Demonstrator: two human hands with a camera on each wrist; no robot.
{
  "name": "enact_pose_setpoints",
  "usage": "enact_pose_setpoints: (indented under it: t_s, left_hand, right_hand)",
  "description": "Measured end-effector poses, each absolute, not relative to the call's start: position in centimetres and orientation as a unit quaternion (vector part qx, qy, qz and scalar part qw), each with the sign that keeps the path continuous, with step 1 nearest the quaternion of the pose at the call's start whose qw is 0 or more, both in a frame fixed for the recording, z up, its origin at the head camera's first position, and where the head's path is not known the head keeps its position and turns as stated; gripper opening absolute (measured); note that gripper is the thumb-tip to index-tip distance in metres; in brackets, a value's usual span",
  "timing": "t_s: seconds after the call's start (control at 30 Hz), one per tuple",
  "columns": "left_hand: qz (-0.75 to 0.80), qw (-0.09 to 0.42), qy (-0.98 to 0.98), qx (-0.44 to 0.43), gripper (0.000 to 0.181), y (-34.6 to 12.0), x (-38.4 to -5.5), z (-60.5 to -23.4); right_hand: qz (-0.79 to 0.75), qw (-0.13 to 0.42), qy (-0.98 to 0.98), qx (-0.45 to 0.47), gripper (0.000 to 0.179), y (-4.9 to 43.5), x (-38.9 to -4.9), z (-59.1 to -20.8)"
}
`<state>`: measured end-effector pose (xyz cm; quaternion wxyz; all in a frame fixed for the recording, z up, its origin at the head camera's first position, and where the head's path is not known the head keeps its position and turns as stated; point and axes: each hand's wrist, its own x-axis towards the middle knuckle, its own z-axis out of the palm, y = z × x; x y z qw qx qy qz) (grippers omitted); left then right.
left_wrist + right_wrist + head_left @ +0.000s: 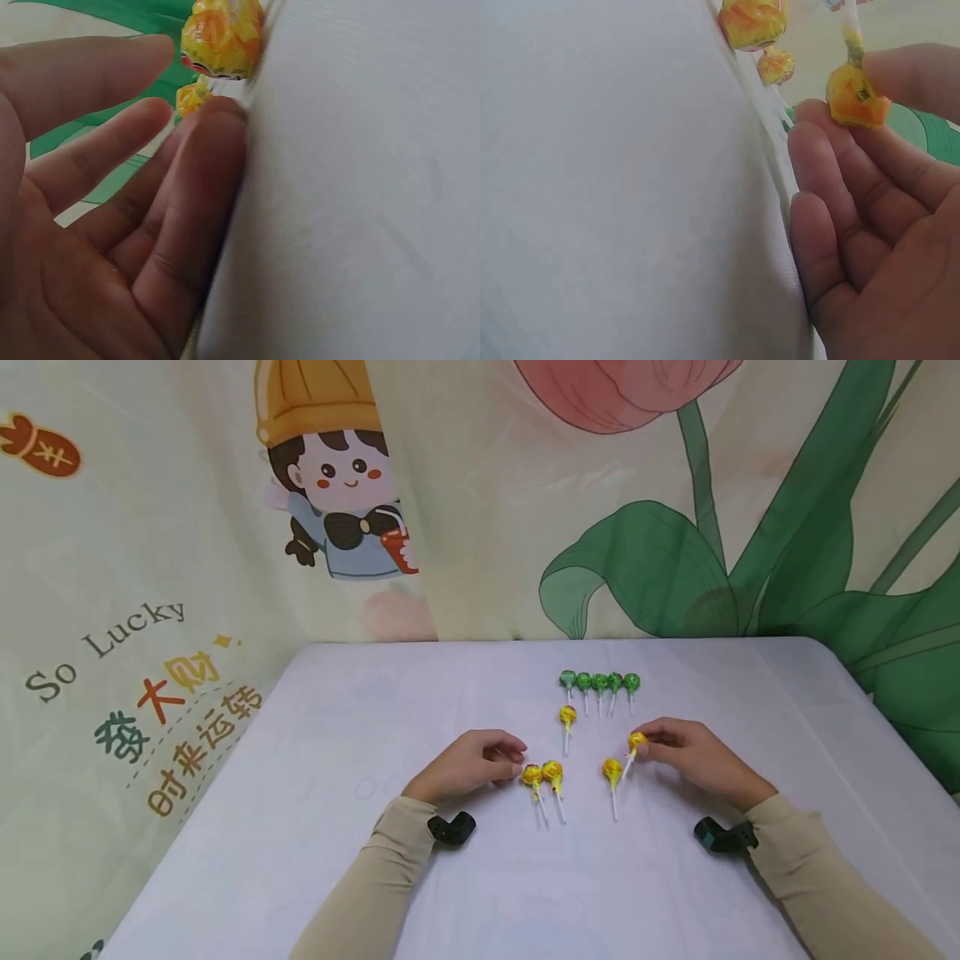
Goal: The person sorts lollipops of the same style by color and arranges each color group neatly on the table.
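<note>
My right hand (686, 756) pinches a yellow-wrapped lollipop (637, 740) by its head between thumb and fingers, its white stick pointing down-left in the head view. Close by on the left lies another yellow lollipop (612, 770). My left hand (472, 764) rests on the table with fingers loosely bent and apart, nothing between them. Just right of its fingertips lie two yellow lollipops (552, 772) side by side. In the left wrist view a yellow lollipop head (221, 41) sits beyond the fingertips. The right wrist view shows the pinched lollipop (855, 97) against the fingers.
Farther back, several green lollipops (599, 683) lie in a row, sticks toward me. A single yellow lollipop (567, 716) lies in front of that row's left end. A white cloth covers the table (337, 710); a printed curtain (480, 527) hangs behind its far edge.
</note>
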<state>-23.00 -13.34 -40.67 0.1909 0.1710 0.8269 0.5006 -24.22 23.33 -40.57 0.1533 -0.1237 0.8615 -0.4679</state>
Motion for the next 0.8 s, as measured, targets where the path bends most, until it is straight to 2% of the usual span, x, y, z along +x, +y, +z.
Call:
enact_pose_setpoints:
  t_s: [0.43, 0.8]
  left_hand:
    - [0.542, 0.240, 0.796, 0.126, 0.030, -13.1, -22.5, -40.0]
    - [0.516, 0.226, 0.816, 0.133, 0.028, -12.8, -22.3, -40.3]
  right_hand:
    - [-0.490, 0.164, 0.847, -0.122, 0.042, 22.4, -25.8, -39.5]
    - [-0.495, 0.157, 0.844, -0.133, 0.043, 21.0, -27.4, -39.8]
